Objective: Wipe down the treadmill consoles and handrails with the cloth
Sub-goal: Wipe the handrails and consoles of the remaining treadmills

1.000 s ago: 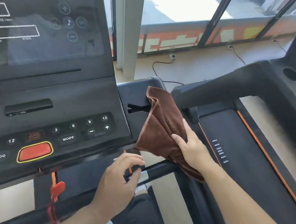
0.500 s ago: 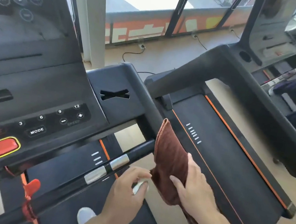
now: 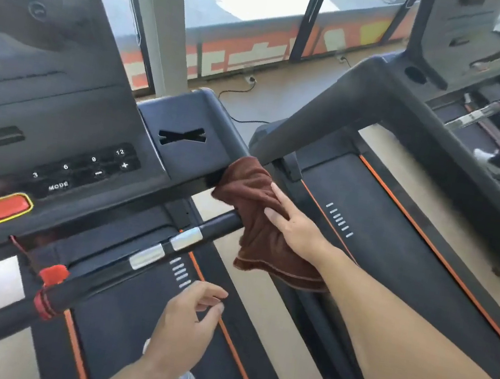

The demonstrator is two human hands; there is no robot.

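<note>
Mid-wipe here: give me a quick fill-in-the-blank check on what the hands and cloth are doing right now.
1. The right hand presses the ____ cloth against the end of the handrail.
2. The left hand holds ____.
3. The console's large stop button is ____ with a yellow rim.
4. The red safety clip hangs ____ the console.

Missing words: brown; nothing; red; below

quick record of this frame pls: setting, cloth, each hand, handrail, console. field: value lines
setting: gym, treadmills side by side near windows
cloth: brown, bunched over the right end of the crossbar
right hand: fingers straight, pressing the cloth onto the bar
left hand: loosely curled, holding nothing, below the bar
handrail crossbar: black, two silver sensor plates
console: dark, buttons, red stop button
safety clip: red, on the bar
</note>
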